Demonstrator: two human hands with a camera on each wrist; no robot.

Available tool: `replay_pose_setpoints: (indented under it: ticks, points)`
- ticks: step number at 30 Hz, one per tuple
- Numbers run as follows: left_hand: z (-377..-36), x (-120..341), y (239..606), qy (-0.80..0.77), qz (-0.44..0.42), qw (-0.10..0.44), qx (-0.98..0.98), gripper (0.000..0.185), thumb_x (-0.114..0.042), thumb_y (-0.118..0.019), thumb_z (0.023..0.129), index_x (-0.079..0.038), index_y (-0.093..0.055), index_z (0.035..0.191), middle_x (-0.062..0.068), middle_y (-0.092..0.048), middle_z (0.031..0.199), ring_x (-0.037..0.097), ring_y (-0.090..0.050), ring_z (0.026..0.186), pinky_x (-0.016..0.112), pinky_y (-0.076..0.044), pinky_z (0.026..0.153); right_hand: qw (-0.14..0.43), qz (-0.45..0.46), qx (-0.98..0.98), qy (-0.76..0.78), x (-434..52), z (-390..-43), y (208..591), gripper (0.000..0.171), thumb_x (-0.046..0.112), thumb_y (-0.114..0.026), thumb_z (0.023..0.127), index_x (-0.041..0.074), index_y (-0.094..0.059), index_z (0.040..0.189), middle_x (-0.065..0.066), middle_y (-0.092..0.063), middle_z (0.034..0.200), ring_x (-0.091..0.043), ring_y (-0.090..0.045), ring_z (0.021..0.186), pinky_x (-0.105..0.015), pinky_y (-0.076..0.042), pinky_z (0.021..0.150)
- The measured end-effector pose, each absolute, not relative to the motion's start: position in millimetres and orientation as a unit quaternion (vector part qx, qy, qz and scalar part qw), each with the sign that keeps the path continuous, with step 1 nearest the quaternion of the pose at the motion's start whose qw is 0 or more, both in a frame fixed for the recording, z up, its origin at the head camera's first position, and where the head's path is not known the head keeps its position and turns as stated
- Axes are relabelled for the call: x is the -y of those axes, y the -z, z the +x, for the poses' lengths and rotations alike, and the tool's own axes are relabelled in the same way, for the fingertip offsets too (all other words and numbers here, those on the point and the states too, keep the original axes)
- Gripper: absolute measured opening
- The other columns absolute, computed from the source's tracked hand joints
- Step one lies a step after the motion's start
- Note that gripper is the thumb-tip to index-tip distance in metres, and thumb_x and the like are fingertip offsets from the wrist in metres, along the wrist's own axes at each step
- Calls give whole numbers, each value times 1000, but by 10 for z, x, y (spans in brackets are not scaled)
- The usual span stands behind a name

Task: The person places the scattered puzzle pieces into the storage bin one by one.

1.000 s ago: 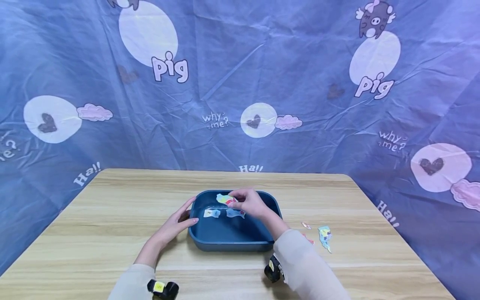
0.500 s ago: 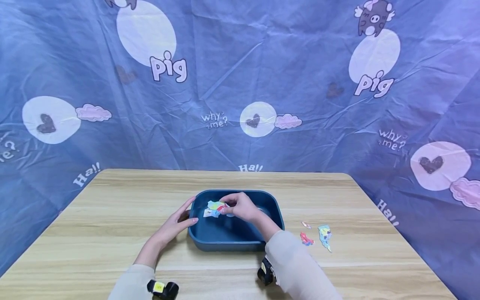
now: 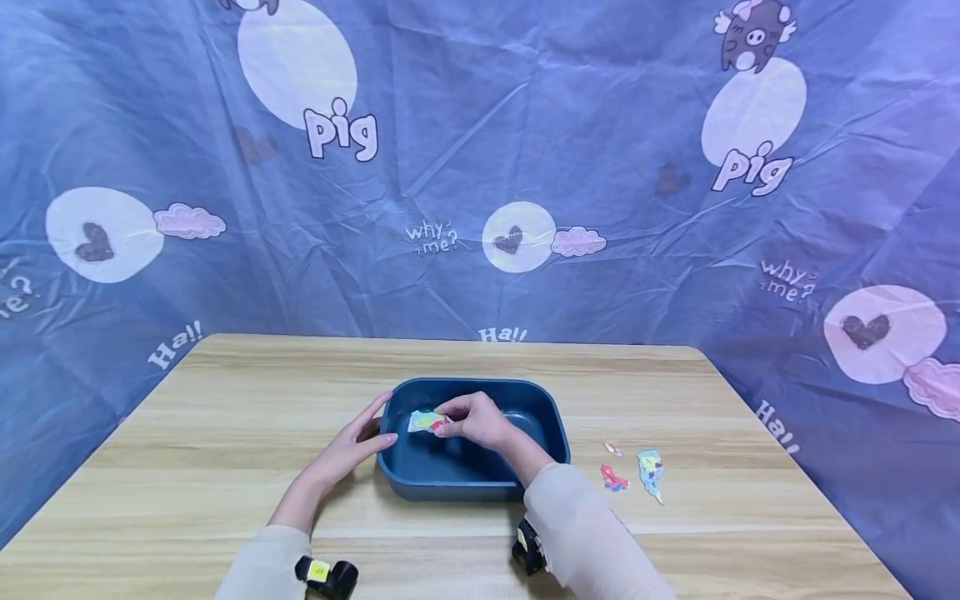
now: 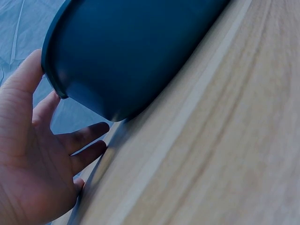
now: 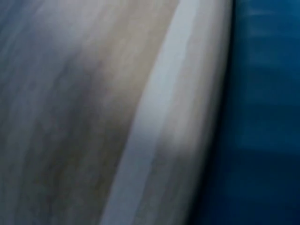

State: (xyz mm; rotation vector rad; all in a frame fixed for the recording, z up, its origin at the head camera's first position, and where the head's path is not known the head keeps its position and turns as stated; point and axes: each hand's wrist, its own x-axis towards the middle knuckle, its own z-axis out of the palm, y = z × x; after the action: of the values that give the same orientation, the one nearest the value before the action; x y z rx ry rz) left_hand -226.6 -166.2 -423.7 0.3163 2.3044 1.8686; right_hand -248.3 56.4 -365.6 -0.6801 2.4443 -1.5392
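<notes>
Inside the dark blue tub (image 3: 465, 485), my right hand (image 3: 480, 421) pinches a thin, irregular piece (image 3: 424, 420) coloured yellow, green, red and light blue. It lies low over the left part of the tub's floor, overlapping the pale pieces there and hiding most of them. My left hand (image 3: 351, 446) holds the tub's left side, its thumb over the rim. The left wrist view shows that hand's fingers (image 4: 84, 140) spread along the tub's outer wall (image 4: 117, 56). Only blurred tabletop and blue tub wall (image 5: 262, 103) appear in the right wrist view.
Right of the tub, on the wooden table (image 3: 247, 400), lie a small pale piece (image 3: 612, 449), a red and blue piece (image 3: 614, 477) and a longer light-blue and yellow piece (image 3: 650, 473). A printed blue cloth (image 3: 420, 167) hangs behind the table.
My right hand has moved left and lower in the tub, carrying the coloured piece from the back wall onto the pale pieces. My left hand has stayed at the tub's side.
</notes>
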Motion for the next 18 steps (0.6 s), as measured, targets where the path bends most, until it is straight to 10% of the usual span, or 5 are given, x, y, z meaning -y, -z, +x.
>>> replay_pose_setpoints:
  ticks: [18]
  points:
    - [-2281,1668,4244,-621,103,82,-773,61,-23,-57,83,-31,-25,135,18,-32,132,31,-27,121,53,-17,95,125,-234,-846,462,-544,-2577,3898,25,7,-71,70,-2,-66,92,-7,-63,86,-12,-53,75,-25,-44,71]
